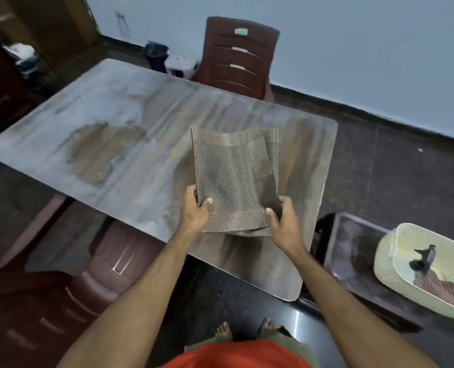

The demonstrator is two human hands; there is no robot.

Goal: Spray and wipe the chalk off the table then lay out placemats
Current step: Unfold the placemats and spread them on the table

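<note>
Two hands hold a stack of woven placemats [236, 179] above the near right part of the table [61, 144]. Left hand [195, 211]: thumb on the top face near the left edge, fingers curled under, pinching the stack. Right hand [283, 221]: thumb on the top face at the near right corner, fingers wrapped round the right edge, gripping the stack. Placemats: grey-brown weave, several layers visible at the near edge; the far end bows upward and the top sheet is rippled. Whether the far end touches the tabletop cannot be told.

Table surface: brown wood grain under pale, streaky smears; one irregular bare brown patch [98, 152] left of centre, well apart from the placemats. Pale haze is heaviest toward the far left corner.

Surroundings: one dark red chair [236, 57] at the far side of the table, a second dark red chair [119, 264] tucked at the near left side. To the right, a low dark side table [353, 251] carries a pale basket [395, 251]; inside it lie a dark spray bottle [425, 258] and a reddish checked cloth [438, 288]. Bare feet [224, 332] on the dark floor, red shirt at the bottom edge of the view
</note>
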